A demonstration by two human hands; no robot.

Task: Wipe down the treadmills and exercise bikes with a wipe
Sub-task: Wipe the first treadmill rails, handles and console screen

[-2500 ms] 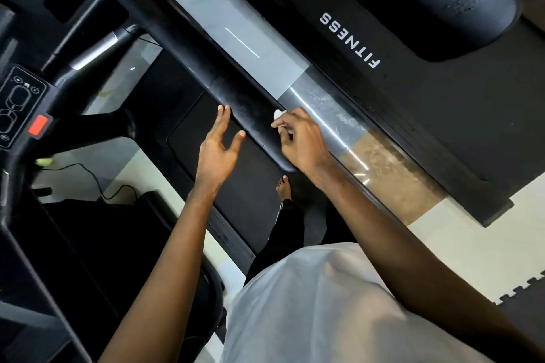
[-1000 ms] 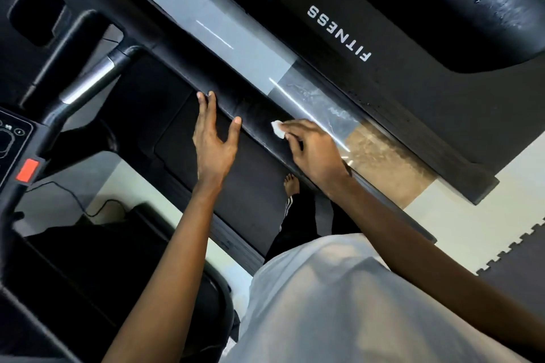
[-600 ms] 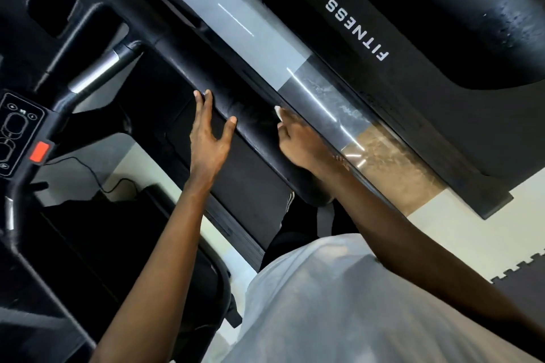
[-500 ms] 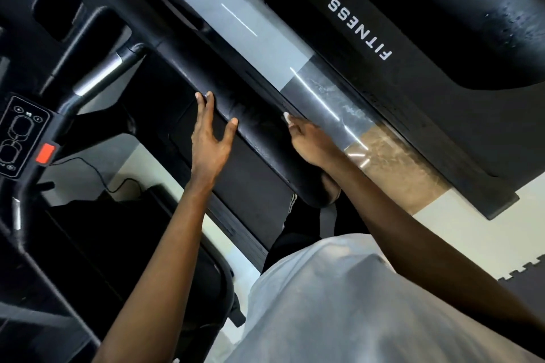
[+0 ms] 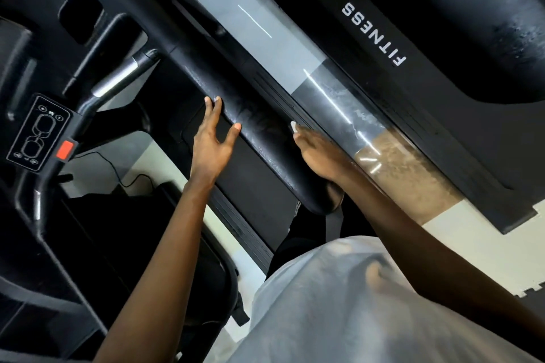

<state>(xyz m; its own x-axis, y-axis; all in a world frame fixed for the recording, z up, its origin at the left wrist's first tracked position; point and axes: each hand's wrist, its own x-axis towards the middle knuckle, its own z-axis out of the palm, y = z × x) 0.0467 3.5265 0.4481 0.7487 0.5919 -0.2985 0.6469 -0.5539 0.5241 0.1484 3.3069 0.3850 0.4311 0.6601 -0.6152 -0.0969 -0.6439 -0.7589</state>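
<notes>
Wipe [image 5: 293, 126] slid up-rail, under right hand [image 5: 320, 155] (fingertips)

Wipe [image 5: 293, 126] mostly hidden under right hand [image 5: 320, 153], only white corner shows; grip unclear. Handrail [image 5: 259, 132] end hides a foot.

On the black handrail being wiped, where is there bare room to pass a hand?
Free: the handrail stretch between left hand and right hand, and its upper run toward the console. Crowded: the lower end, under the right hand pressing the wipe.

Wipe [image 5: 293, 126] on handrail [image 5: 265, 138], console [image 5: 38, 132] far left
</notes>
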